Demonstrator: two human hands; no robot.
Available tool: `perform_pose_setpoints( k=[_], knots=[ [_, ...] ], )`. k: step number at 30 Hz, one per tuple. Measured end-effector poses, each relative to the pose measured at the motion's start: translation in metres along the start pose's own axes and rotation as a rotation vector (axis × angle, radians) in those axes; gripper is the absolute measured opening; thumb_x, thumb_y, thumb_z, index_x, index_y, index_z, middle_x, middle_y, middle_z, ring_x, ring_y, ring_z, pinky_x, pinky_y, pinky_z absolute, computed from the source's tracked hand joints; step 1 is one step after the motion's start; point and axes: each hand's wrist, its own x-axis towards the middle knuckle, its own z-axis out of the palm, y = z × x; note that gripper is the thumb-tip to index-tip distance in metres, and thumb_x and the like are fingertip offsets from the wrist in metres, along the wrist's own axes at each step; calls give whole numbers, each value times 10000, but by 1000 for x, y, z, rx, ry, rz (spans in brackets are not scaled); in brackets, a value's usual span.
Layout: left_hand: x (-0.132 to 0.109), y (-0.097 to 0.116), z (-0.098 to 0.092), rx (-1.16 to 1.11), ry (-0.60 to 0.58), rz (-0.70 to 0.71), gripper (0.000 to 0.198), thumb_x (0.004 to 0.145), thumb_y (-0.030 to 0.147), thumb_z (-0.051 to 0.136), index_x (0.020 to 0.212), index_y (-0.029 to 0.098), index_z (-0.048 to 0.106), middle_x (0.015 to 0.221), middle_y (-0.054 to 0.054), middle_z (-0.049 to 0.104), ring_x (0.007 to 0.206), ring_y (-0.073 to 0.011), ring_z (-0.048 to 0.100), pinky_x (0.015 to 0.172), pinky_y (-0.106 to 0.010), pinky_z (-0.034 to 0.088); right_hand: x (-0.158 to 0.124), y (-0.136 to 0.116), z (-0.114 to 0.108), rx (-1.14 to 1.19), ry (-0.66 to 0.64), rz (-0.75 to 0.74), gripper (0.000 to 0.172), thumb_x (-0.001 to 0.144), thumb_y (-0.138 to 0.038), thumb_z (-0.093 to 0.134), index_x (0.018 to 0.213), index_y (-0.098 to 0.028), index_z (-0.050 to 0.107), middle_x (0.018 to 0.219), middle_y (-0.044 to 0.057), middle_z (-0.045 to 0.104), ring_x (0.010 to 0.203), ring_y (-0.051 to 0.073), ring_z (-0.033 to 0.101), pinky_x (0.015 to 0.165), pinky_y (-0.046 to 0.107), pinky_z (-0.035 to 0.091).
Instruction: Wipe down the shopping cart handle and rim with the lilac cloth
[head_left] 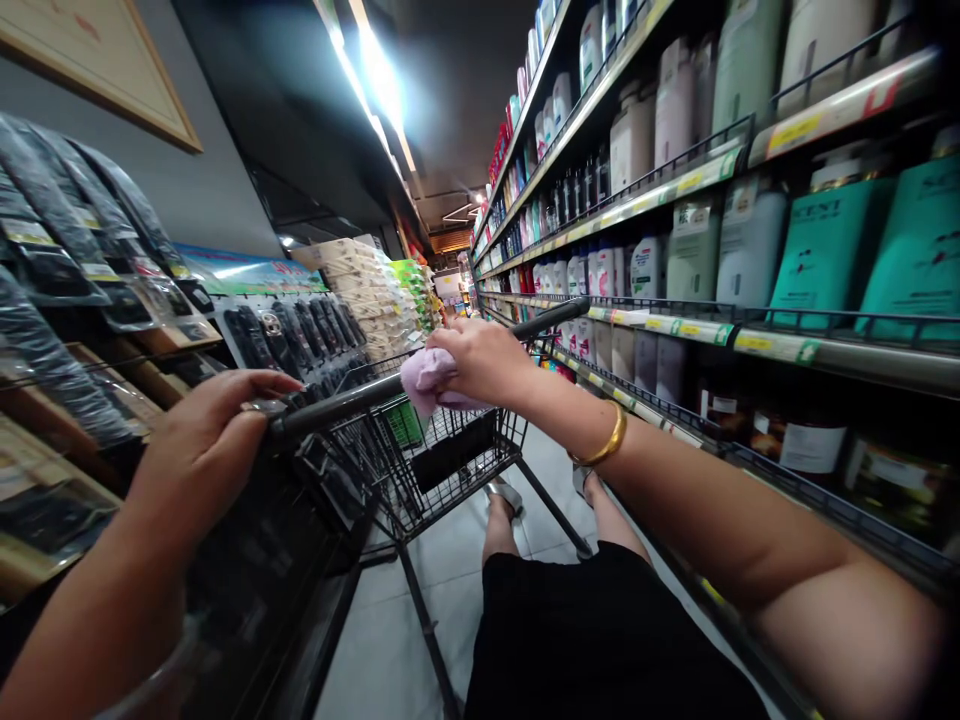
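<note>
My left hand (pixel 214 430) rests on the left end of the shopping cart's black handle bar (pixel 352 398), fingers curled over it. My right hand (pixel 484 362) is closed on a pink cloth (pixel 424 378) and presses it against the bar near its middle. A gold bangle (pixel 604 445) sits on my right wrist. The black wire cart (pixel 420 465) stands in front of me in a narrow aisle.
Shelves of shampoo bottles and teal boxes (pixel 825 250) line the right side. Hanging black packaged goods (pixel 75 270) fill the left rack. Stacked packs (pixel 367 290) stand farther down on the left. The grey tiled floor (pixel 390 640) runs ahead; my feet in sandals show under the cart.
</note>
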Motion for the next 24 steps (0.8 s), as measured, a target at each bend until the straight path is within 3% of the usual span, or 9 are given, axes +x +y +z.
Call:
perform_pose_setpoints(
  k=[2, 6, 10, 14, 19, 24],
  knots=[
    [2, 23, 4, 182, 66, 66, 324, 809, 430, 583, 994, 268, 794, 982, -71, 769, 925, -318, 679, 809, -380, 442, 5, -11, 3, -14, 3, 8, 391, 910, -424, 774, 1246, -226, 751, 1188, 137, 752, 1024, 261, 667, 845, 347, 417],
    [12, 60, 31, 295, 7, 203, 448, 993, 531, 427, 1069, 230, 750, 1094, -151, 793, 1010, -359, 711, 836, -430, 478, 9, -32, 4, -32, 13, 18, 371, 921, -431, 741, 1216, -206, 744, 1131, 145, 764, 999, 263, 664, 832, 352, 390],
    [18, 60, 52, 543, -136, 56, 631, 1010, 715, 330, 907, 260, 756, 821, -142, 759, 665, -332, 655, 601, -390, 363, 3, -38, 3, -16, 24, -15, 373, 935, -431, 748, 1220, -192, 728, 1141, 145, 763, 1010, 261, 660, 849, 359, 397],
    [11, 56, 48, 668, -232, 13, 710, 1012, 782, 319, 709, 295, 739, 708, -113, 704, 569, -306, 603, 588, -369, 314, -5, -30, 0, 10, 21, -81, 415, 935, -414, 768, 1277, -184, 716, 1183, 149, 750, 1044, 266, 660, 890, 375, 422],
    [-4, 69, 35, 712, -133, -21, 683, 996, 784, 383, 628, 274, 648, 602, -80, 591, 462, -252, 453, 598, -348, 292, -15, -4, -18, 81, 0, -138, 487, 890, -429, 834, 1329, -245, 732, 1227, 99, 753, 1027, 234, 682, 862, 342, 453],
    [-22, 78, 23, 605, 16, 44, 835, 950, 895, 180, 551, 239, 508, 531, -43, 382, 483, -154, 139, 677, -327, 170, -31, 19, -38, 58, 3, -114, 525, 811, -447, 885, 1275, -233, 763, 1192, 82, 779, 1007, 238, 703, 867, 344, 496]
  ],
)
